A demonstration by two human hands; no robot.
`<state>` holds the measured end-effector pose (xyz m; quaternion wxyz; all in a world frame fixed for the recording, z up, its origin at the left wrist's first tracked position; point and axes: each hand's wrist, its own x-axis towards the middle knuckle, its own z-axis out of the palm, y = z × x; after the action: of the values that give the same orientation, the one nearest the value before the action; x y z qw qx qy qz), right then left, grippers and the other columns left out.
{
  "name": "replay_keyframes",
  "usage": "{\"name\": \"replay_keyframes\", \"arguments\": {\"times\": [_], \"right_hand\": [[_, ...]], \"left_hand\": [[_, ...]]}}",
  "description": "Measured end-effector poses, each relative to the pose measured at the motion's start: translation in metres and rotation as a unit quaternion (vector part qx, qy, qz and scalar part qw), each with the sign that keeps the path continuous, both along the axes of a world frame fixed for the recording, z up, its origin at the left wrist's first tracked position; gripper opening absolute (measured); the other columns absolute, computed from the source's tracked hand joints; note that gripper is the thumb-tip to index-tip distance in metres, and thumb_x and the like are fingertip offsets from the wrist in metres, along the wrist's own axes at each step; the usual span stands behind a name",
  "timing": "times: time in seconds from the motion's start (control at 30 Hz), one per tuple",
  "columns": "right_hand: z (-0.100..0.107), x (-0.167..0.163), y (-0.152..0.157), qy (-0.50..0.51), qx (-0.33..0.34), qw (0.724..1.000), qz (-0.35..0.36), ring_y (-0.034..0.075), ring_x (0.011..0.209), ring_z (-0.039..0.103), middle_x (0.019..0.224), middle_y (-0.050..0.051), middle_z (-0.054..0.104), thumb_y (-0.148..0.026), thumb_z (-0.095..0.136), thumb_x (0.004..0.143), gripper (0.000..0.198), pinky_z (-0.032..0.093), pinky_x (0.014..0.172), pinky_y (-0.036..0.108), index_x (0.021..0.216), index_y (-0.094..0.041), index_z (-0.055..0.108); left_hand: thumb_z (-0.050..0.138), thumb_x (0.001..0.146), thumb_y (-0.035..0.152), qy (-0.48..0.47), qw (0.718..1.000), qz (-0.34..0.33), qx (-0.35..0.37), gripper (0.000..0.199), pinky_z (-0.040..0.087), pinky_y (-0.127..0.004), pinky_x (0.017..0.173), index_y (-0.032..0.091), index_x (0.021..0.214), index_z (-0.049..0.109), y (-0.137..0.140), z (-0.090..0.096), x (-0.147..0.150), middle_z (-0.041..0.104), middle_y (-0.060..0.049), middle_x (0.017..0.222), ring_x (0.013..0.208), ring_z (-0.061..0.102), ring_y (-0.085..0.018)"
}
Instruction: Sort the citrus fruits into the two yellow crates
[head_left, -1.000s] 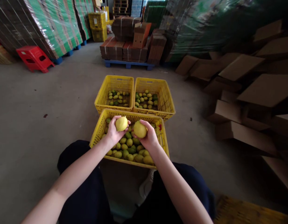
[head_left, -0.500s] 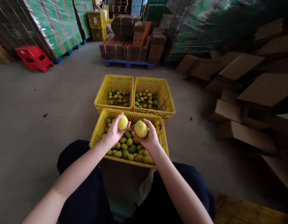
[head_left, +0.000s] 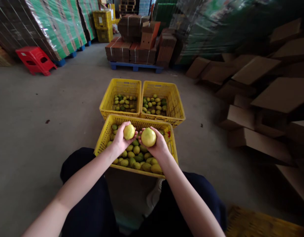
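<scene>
My left hand [head_left: 120, 139] is closed around a yellow lemon [head_left: 129, 131], its fingers curled beneath the fruit. A larger yellow-green lemon [head_left: 148, 137] rests in my right hand [head_left: 159, 143], with the thumb along its side. Both hands are close together above the near yellow crate [head_left: 139, 172], fingertips almost meeting. Many yellow and green lemons [head_left: 136, 150] lie inside that crate, partly hidden by my hands and wrists.
Behind the near crate stand two more yellow crates, a left one [head_left: 101, 106] and a right one [head_left: 178, 98], each with several lemons. Cardboard boxes [head_left: 262, 141] heap up at right. A red stool [head_left: 35, 59] stands far left; a blue pallet [head_left: 135, 67] carries flattened cartons.
My left hand has dipped slightly with its lemon, and the fruit has turned a little. The right hand stays nearly in place with its lemon. The crates have not moved.
</scene>
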<state>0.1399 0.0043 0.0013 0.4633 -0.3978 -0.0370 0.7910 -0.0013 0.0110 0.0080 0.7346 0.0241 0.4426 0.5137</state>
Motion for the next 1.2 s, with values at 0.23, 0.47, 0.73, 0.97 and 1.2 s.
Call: {"name": "replay_keyframes", "arguments": {"times": [0.23, 0.47, 0.73, 0.97, 1.2], "right_hand": [[0.008, -0.003, -0.001, -0.053, 0.006, 0.996, -0.065, 0.014, 0.049, 0.062, 0.06, 0.0, 0.067, -0.03, 0.06, 0.08, 0.014, 0.051, 0.042, 0.023, 0.076, -0.017, 0.063], [0.001, -0.002, -0.001, -0.043, -0.029, 0.993, -0.106, 0.016, 0.049, 0.062, 0.055, 0.004, 0.066, -0.03, 0.051, 0.08, 0.02, 0.054, 0.047, 0.026, 0.072, -0.016, 0.064], [-0.004, -0.008, 0.001, -0.039, -0.016, 0.99, -0.136, 0.012, 0.05, 0.061, 0.057, -0.003, 0.063, -0.029, 0.064, 0.08, 0.014, 0.055, 0.052, 0.022, 0.071, -0.02, 0.057], [-0.008, -0.008, 0.001, -0.068, -0.068, 0.99, -0.105, 0.012, 0.043, 0.057, 0.051, -0.002, 0.063, -0.023, 0.063, 0.077, 0.011, 0.049, 0.042, 0.021, 0.068, -0.019, 0.057], [-0.008, -0.007, 0.002, -0.013, -0.077, 0.993, -0.084, 0.021, 0.056, 0.067, 0.053, 0.004, 0.065, -0.031, 0.043, 0.084, 0.023, 0.057, 0.052, 0.032, 0.08, -0.019, 0.062]], "left_hand": [[0.053, 0.087, 0.027, -0.01, 1.0, -0.01, 0.016, 0.022, 0.054, -0.021, 0.05, 0.011, 0.075, 0.063, 0.001, -0.004, 0.003, 0.068, -0.006, 0.066, 0.055, 0.065, -0.013], [0.046, 0.093, 0.033, -0.051, 0.998, -0.029, 0.035, 0.032, 0.059, -0.027, 0.062, 0.009, 0.092, 0.068, 0.002, -0.004, 0.004, 0.072, -0.011, 0.08, 0.071, 0.07, -0.018], [0.063, 0.081, 0.023, 0.003, 1.0, 0.009, -0.014, 0.015, 0.057, -0.023, 0.053, 0.016, 0.07, 0.057, -0.001, 0.002, 0.009, 0.06, 0.0, 0.06, 0.051, 0.061, -0.011], [0.033, 0.097, 0.036, -0.032, 0.999, 0.009, -0.034, 0.038, 0.06, -0.027, 0.06, 0.015, 0.079, 0.059, 0.001, -0.006, 0.006, 0.066, -0.006, 0.066, 0.062, 0.067, -0.015], [0.061, 0.081, 0.02, -0.016, 1.0, -0.004, -0.014, 0.007, 0.059, -0.023, 0.059, 0.014, 0.082, 0.06, 0.003, 0.0, 0.006, 0.066, -0.007, 0.068, 0.066, 0.069, -0.017]]}}
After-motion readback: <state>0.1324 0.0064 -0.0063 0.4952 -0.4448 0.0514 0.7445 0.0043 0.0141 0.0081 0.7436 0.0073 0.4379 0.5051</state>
